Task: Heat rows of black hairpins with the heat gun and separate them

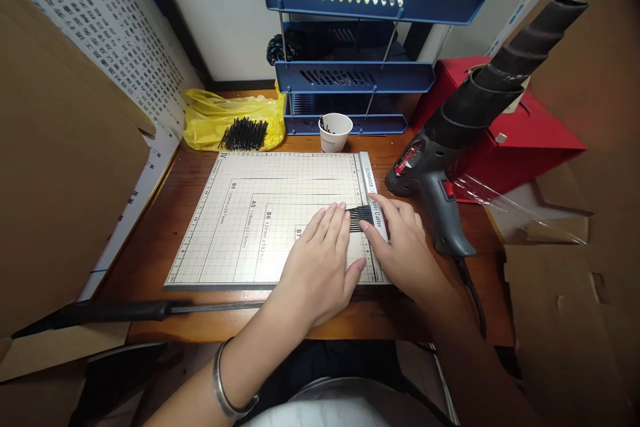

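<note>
Nearest the camera, at the lower edge: pale clothing [320,408], with a metal cuff [219,377] on the left wrist, clear of the work surface. Covers the left part of a row of black strips [360,219] with the left hand [320,250], palm down, fingers straight and side by side, clamped on nothing; probably bears down flat to stop thin pieces rolling out of line. Spans the right end of the row with the right hand [404,240], thumb and forefinger apart, at the lettered rail [377,210]; likely steadies the ends there. Cannot tell from this view of any squeeze between thumb and forefinger.

Locate the strips on the right side of the gridded cutter board [215,240], crosswise to the rail; judge the printed lines useful for alignment. Note the black-handled bar [130,311] along the board's near edge, low and out of the way of both hands.

Beyond the board, find more black pieces [245,134] heaped on a yellow bag [200,120], apparently for keeping loose stock together, and a paper cup [336,140] with several inside. To the right, see a heat gun [445,130], nozzle upward, presumably for keeping the tip off the wooden table [200,330].
</note>
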Tool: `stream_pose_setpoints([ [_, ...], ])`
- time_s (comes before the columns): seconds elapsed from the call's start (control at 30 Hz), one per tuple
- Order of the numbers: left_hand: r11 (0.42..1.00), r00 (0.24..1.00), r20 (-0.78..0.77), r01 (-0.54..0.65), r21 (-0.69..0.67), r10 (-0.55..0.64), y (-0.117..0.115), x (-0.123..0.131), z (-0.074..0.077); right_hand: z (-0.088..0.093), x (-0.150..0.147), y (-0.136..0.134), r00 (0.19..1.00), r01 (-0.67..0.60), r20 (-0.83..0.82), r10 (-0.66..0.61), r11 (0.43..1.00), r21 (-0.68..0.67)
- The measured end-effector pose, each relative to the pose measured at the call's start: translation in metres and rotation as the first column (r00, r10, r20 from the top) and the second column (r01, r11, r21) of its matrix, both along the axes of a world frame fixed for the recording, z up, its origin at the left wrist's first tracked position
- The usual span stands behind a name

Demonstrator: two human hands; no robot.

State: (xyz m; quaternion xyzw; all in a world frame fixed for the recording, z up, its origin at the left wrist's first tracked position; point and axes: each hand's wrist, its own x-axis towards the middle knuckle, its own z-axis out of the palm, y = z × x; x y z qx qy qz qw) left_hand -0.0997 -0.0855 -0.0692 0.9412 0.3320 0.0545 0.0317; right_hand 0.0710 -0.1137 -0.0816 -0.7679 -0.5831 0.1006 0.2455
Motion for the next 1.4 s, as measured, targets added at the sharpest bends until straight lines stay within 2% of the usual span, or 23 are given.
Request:
stream_pose_setpoints([
  [0.1,1.000,1.000,0.003,0.009,-0.009,-0.009,0.001,0.000,0.000,0.004,-0.002,0.004,0.997,-0.046,-0.062,0.044,0.998,-0.035],
  [0.37,1.000,1.000,0.016,0.007,0.006,-0.007,0.001,-0.001,-0.003,0.009,-0.007,0.014,0.995,-0.026,-0.102,0.013,0.992,-0.127],
  [0.9,0.999,0.999,0.043,0.013,-0.037,-0.011,0.002,-0.003,-0.003,-0.003,-0.006,0.008,0.989,-0.012,-0.146,0.006,0.999,-0.045],
  [1.2,0.999,0.999,0.047,0.015,-0.045,-0.013,0.000,0.001,-0.003,0.011,-0.011,0.016,0.978,0.017,-0.205,-0.049,0.988,-0.153],
  [1.4,0.999,0.999,0.043,0.023,-0.042,-0.022,0.001,0.000,-0.003,0.021,-0.011,0.019,0.985,-0.001,-0.170,-0.032,0.982,-0.188],
])
